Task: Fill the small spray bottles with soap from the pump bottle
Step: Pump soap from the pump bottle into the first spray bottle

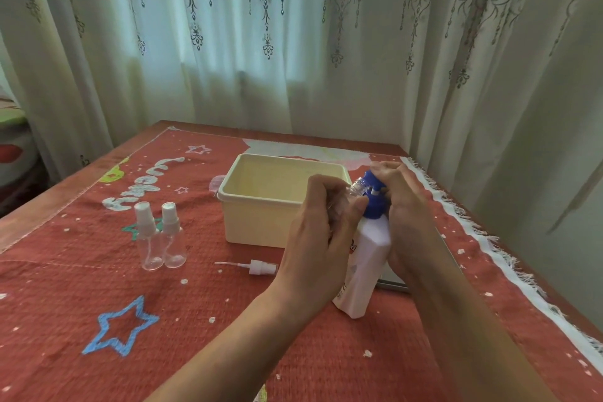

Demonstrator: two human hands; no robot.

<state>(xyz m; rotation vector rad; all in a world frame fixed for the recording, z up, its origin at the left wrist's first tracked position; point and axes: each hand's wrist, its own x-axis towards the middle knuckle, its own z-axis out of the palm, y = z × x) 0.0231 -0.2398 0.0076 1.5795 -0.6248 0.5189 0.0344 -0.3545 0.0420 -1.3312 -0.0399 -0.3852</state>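
Clear uncapped bottle (357,188): left hand (321,235) gripping it at blue pump (375,204); right hand (408,215) curling over pump. Capped bottles (173,246), 9 o'clock, looking empty, waiting.

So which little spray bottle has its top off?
The small bottle in the left hand, its bare neck by the blue pump. The two standing bottles both wear white spray tops.

A single wide head-worn view looks forward and down across the table (49,202) toward curtains (261,59) at twelve o'clock. The left hand (321,238) and right hand (408,215) lie close, toward four o'clock.
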